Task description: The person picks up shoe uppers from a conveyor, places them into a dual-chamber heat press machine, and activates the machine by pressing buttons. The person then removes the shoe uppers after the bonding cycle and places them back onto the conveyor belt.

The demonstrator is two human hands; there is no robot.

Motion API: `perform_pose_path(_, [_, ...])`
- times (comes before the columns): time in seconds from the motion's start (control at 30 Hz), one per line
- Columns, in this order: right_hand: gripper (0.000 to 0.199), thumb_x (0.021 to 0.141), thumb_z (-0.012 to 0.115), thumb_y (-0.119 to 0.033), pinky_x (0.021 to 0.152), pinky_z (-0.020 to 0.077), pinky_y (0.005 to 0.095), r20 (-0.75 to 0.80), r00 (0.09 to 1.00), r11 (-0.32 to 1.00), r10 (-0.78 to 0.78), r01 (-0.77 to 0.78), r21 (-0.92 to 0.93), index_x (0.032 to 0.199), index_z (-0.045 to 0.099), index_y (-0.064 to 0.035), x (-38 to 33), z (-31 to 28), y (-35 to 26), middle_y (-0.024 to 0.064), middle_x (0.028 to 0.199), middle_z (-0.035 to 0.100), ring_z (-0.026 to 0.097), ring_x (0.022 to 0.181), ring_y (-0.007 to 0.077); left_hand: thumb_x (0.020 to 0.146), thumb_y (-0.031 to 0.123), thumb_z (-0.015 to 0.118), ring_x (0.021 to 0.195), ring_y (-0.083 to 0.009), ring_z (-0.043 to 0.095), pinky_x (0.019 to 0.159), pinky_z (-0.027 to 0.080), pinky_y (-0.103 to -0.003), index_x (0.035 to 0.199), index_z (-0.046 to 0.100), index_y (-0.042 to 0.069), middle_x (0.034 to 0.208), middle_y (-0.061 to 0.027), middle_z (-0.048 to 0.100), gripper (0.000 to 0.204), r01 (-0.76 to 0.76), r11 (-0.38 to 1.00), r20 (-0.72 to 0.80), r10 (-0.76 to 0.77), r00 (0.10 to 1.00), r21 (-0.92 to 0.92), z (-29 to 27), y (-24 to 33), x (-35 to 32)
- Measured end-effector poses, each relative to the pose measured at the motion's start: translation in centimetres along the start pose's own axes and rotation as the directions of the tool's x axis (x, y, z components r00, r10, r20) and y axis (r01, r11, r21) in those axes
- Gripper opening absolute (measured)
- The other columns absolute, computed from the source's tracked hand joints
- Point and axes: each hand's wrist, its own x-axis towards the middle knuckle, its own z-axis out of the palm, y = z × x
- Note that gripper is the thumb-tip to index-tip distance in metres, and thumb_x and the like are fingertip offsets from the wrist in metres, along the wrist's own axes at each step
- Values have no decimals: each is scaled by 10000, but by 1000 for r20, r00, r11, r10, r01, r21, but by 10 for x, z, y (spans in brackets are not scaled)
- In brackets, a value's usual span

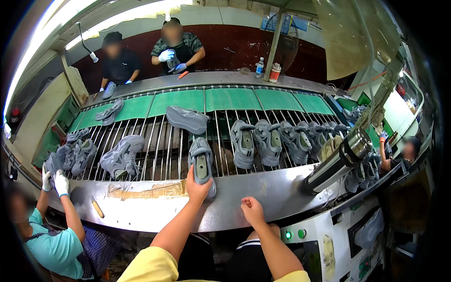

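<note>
My left hand (198, 187) is closed around the heel end of a grey sneaker (201, 149). This sneaker points away from me over the near edge of the roller conveyor, with its opening and insole upward. Another grey shoe part (211, 191) shows just beside my wrist, mostly hidden. Above the steel ledge (230, 207) my right hand (253, 211) is curled shut, and nothing shows in it. A grey sneaker lying on its side (187, 120) rests farther up the rollers. To the right, several grey sneakers (243, 143) stand in a row.
A steel thermos (338, 162) leans at the ledge's right. On the left lie more grey sneakers (123, 156) and a wooden-handled tool (97, 209). A gloved co-worker (56, 239) handles a shoe at left; two people stand across the green belt (181, 98). A machine (324, 244) is at lower right.
</note>
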Motion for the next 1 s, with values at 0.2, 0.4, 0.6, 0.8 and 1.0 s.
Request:
perform_pose_path(0.2, [215,774,589,-259,630,507,412,26,978,791,-208,183,-584,849,614,-59,80,67,-27,151,729,652,647,697,305,670,242,757,1148,-341,531,970,414,-371,1324,420,-8,1242,-216,529,777,46,991,89,-35,995,-126,47,-29,72])
perform_pose_path(0.4, [172,756,593,-256,551,474,479,-70,963,639,-261,118,-760,696,579,-96,92,88,-6,133,609,617,617,580,346,609,272,817,1333,-362,314,1091,278,-418,1430,226,41,1411,-215,343,1038,42,997,358,-16,934,-63,69,-47,82])
perform_pose_path(0.6, [158,736,601,-236,504,466,460,-86,945,614,-316,135,-777,673,578,-92,94,85,-6,122,559,594,603,535,331,718,373,736,1355,-294,278,1085,256,-412,1479,148,96,1447,-189,287,1001,462,798,527,-219,821,-388,51,-75,151])
perform_pose_path(0.8, [159,731,608,-222,496,480,435,-61,942,617,-330,166,-769,646,552,-99,97,92,-15,103,543,586,593,505,308,623,590,771,1346,-376,292,1075,285,-491,1489,61,95,1492,-240,211,1225,655,673,-81,-716,693,-344,108,-112,290])
perform_pose_path(1.0, [169,735,603,-228,494,494,413,-59,945,622,-323,165,-766,650,539,-98,99,91,-17,100,554,591,595,506,293,559,343,825,1256,-381,390,1014,348,-531,1447,8,70,1430,-236,281,1237,707,576,-99,-799,593,-410,144,-133,341])
